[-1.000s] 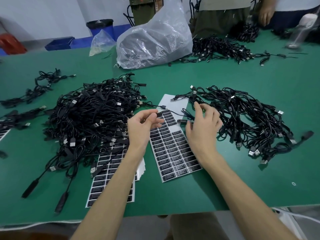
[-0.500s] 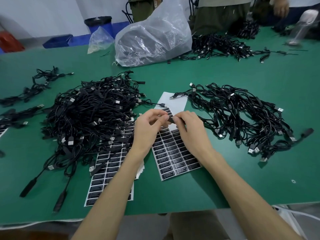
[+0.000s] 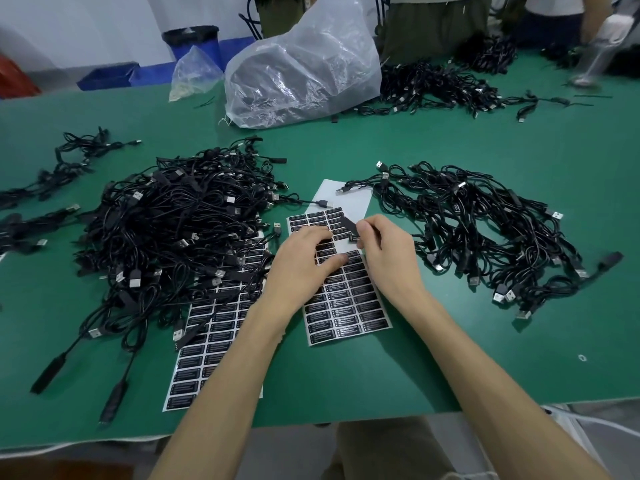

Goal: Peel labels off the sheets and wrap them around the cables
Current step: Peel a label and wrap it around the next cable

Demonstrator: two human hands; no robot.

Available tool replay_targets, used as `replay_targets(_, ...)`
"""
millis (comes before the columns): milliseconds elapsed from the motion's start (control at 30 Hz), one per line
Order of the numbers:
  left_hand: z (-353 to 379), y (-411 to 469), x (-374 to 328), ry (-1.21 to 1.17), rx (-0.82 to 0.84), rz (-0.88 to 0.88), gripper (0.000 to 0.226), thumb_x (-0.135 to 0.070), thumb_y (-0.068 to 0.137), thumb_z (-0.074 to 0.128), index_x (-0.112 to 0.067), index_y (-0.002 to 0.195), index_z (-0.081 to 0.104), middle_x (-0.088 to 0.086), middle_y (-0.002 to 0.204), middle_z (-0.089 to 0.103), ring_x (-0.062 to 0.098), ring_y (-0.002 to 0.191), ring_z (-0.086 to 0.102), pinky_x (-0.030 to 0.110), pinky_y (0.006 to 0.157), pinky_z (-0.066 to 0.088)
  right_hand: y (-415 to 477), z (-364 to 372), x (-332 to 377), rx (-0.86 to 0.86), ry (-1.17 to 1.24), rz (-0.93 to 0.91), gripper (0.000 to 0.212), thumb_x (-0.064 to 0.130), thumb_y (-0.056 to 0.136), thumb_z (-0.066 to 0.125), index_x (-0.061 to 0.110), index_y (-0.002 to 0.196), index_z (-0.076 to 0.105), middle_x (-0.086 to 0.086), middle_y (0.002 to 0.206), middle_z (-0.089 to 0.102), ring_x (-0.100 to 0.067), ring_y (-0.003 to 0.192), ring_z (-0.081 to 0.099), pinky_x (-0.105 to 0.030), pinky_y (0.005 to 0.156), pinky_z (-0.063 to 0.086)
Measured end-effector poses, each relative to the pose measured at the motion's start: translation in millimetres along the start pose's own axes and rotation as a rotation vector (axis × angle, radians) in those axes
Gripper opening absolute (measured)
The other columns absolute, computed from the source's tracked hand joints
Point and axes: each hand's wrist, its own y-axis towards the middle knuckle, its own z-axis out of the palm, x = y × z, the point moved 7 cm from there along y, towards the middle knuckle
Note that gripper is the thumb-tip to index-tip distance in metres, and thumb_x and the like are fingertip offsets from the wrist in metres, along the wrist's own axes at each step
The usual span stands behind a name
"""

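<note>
Right hand pinches 1 label half off the sheet; left hand presses it flat, fingers straight. The right cable pile lies just right of the pinch.

On the table, the left hand presses flat on the sheet; the right hand pinches a label above it. A left pile and a right pile of cables flank the sheet.

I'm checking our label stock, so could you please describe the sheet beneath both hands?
The label sheet lies flat on the green table: white backing, rows of black labels with white print, its far end stripped bare. The left hand presses it down; the right hand pinches a label lifted off it.
</note>
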Motion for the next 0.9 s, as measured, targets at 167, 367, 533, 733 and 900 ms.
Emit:
replay_targets(167,-3.4,-1.0,-1.4,-0.03,-0.008,-0.005,0.048,-0.043,0.093,0.072,-0.022,0.136,0.064,-0.008,0.135,0.062,0.013,0.125,0.056,0.038,0.108,0.043,0.2,7.3,-5.9,0.064,-0.001,0.054,0.024,0.03,0.113,0.039,0.021,0.102,0.059,0.012,0.089,0.072,-0.003,0.086,0.067,-0.027,0.076,0.051)
replay_targets(367,-5.4,-1.5,-2.4,-0.037,-0.027,0.009,0.046,-0.043,0.093,0.072,-0.026,0.135,0.065,-0.008,0.132,0.064,0.014,0.123,0.057,0.039,0.105,0.045,0.7,8.9,-7.2,0.072,-0.001,0.062,0.025,0.032,0.113,0.037,0.022,0.102,0.057,0.012,0.094,0.073,0.0,0.088,0.068,-0.026,0.075,0.05)
replay_targets(533,-5.5,-1.9,-1.3,-0.044,-0.029,0.002,0.046,-0.044,0.092,0.073,-0.028,0.134,0.066,-0.009,0.127,0.065,0.013,0.12,0.058,0.037,0.103,0.045,-0.7,7.5,-5.0,0.075,-0.029,0.035,0.028,0.036,0.112,0.037,0.021,0.096,0.054,0.003,0.077,0.063,-0.015,0.066,0.054,-0.037,0.059,0.037)
replay_targets(733,-3.8,-2.2,1.3,-0.069,-0.034,-0.013,0.05,-0.044,0.091,0.075,-0.026,0.137,0.064,-0.008,0.132,0.063,0.012,0.123,0.057,0.037,0.106,0.044,-1.7,5.1,-2.8,0.043,-0.053,0.033,0.029,0.036,0.112,0.035,0.021,0.095,0.053,-0.002,0.076,0.063,-0.022,0.067,0.055,-0.047,0.063,0.044)
replay_targets(900,-3.6,-1.6,-0.2,-0.044,-0.062,0.011,0.044,-0.043,0.095,0.07,-0.025,0.135,0.065,-0.007,0.13,0.064,0.012,0.124,0.056,0.042,0.11,0.043,-0.2,0.4,-5.8,0.004,-0.08,0.052,0.031,0.037,0.112,0.033,0.019,0.095,0.051,0.001,0.083,0.066,-0.02,0.073,0.06,-0.044,0.065,0.048)
